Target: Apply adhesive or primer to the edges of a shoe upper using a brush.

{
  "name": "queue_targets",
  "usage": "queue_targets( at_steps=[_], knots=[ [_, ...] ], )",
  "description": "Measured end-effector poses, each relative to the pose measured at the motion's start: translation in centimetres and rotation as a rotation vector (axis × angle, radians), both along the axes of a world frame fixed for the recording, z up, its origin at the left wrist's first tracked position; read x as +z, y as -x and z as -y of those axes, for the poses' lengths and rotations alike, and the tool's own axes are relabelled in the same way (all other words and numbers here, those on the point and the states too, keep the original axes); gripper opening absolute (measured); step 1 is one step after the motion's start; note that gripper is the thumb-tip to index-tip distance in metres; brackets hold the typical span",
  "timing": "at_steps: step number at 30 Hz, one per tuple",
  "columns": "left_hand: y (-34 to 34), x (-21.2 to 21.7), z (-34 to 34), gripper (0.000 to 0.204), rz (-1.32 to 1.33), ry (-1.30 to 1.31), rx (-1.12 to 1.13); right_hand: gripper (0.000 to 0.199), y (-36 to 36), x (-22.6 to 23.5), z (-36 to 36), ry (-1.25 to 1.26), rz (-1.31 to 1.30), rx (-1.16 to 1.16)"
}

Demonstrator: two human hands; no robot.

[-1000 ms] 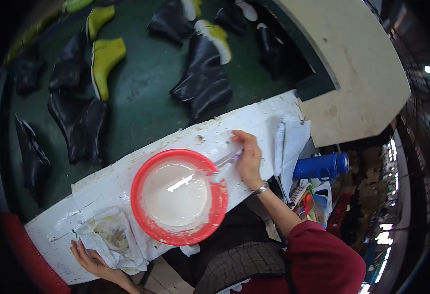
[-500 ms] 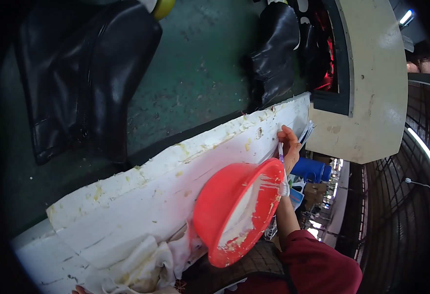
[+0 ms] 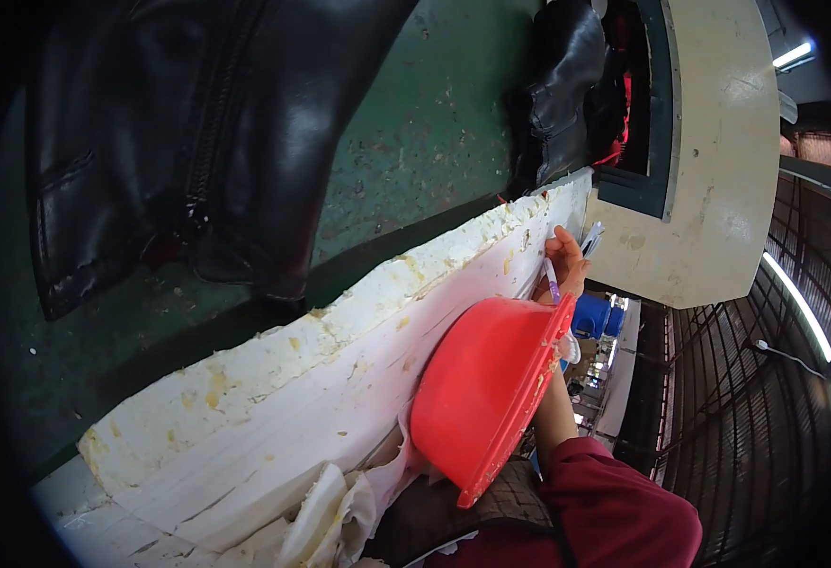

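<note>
The right hand [image 3: 564,256], at centre right of the frame, had its fingers clamped on a thin brush [image 3: 552,281] above the rim of the red bowl [image 3: 482,388], which sat edge-on at lower centre against the white ledge [image 3: 339,379]. Wiping the brush on the rim before lifting would best avoid drips. Compared with half a second earlier, little differed; the left hand was out of view.

My right arm wears a dark red long sleeve [image 3: 614,502], its cloth smooth and loosely folded, pushed up so that the forearm [image 3: 555,417] is bare from the cuff to the wrist. My right hand [image 3: 564,262] is bare, with no glove and no ring that I can make out. My left hand is out of view.
</note>
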State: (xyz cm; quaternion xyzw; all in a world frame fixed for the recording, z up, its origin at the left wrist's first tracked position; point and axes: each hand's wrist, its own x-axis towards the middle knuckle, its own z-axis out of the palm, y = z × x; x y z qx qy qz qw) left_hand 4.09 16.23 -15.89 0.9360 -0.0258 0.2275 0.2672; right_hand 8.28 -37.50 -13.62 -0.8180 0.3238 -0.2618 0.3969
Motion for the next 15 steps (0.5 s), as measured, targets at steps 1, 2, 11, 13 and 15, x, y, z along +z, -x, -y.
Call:
queue_targets(
  at_steps=[1,2,11,13,15],
  knots=[
    [0.2,-0.5,-0.3,0.046,-0.006,0.002,-0.008,0.073,0.1,0.1,0.3,-0.003,-0.006,-0.007],
    [0.3,-1.1,-0.6,0.044,-0.012,0.003,-0.016,0.073,0.2,0.1,0.5,-0.007,-0.013,-0.013],
    [2.1,-3.5,-4.0,0.032,-0.085,-0.034,-0.132,0.07,-0.3,0.7,0.1,0.0,-0.013,-0.019],
    [2.4,-3.8,-4.6,0.03,-0.088,-0.046,-0.155,0.07,-0.6,0.6,-0.7,-0.019,-0.022,-0.034],
    [2.5,-4.0,-4.9,0.029,-0.08,-0.056,-0.175,0.069,-0.7,0.6,-1.2,-0.036,-0.018,-0.046]
  ],
)
